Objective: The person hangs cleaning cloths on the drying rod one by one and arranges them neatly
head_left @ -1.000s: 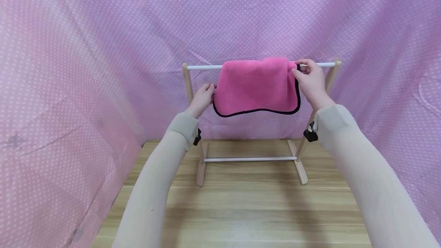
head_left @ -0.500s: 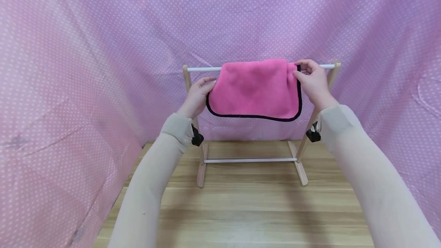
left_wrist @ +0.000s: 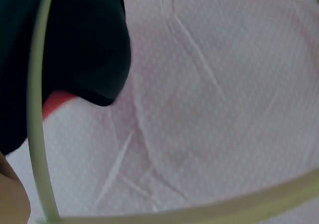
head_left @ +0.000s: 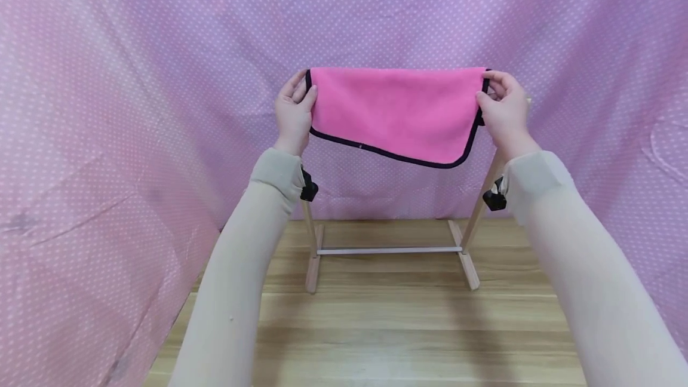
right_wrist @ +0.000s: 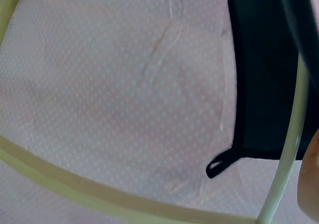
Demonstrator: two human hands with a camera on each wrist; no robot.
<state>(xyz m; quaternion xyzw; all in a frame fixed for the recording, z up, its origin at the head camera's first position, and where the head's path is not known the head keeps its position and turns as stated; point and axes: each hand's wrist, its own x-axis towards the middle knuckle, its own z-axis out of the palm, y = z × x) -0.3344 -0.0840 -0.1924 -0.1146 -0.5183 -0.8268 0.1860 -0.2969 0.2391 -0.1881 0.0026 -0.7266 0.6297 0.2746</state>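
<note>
A pink towel [head_left: 398,109] with black edging is stretched between both hands at the top of a wooden rack [head_left: 480,202]. My left hand [head_left: 293,113] pinches its left edge near the upper fold, thumb on the pink face. At the opposite edge my right hand [head_left: 506,106] pinches the towel the same way. The lower hem slants, higher on the left. In the head view the towel hides the rack's upper bar. Both wrist views show the towel's dark side [left_wrist: 92,45] beside the upper bar [right_wrist: 291,144]; a small black loop [right_wrist: 219,164] hangs from one corner.
The rack stands on a wood-grain surface [head_left: 398,327], its feet [head_left: 313,273] joined by a white lower bar [head_left: 389,250]. Pink polka-dot fabric [head_left: 376,11] surrounds the back and sides.
My left hand has moved from the towel's lower left edge up to its upper left, spreading it wider. My right hand has risen slightly, and the towel's top now lies higher, its creases smoothed.
</note>
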